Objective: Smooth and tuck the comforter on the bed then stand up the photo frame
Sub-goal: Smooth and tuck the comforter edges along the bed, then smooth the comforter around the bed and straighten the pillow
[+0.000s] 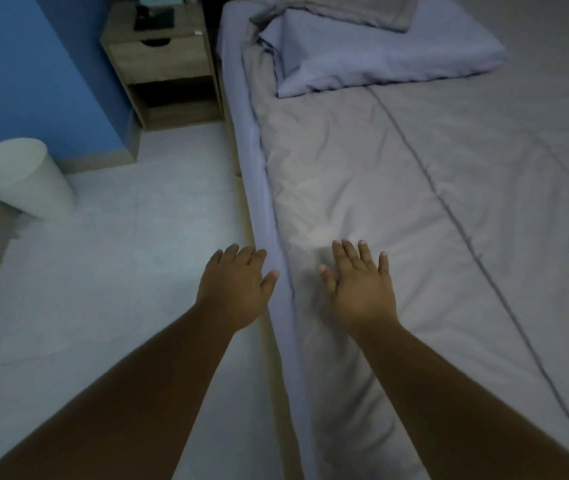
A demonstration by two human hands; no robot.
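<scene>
A grey comforter [397, 188] with dark piping lies spread over the bed, lightly wrinkled near its left edge. My right hand [359, 285] rests flat on it, palm down, fingers apart. My left hand [236, 285] hovers open just off the bed's left edge, thumb touching the bluish sheet [262, 202] that runs along the mattress side. A dark flat object that may be the photo frame [154, 16] lies on the wooden nightstand [161, 60] at the top; I cannot tell for sure.
A lilac pillow [380, 57] sits at the head of the bed. A white bin [19, 178] stands on the pale tiled floor [130, 244] at the left, beside a blue wall [33, 71].
</scene>
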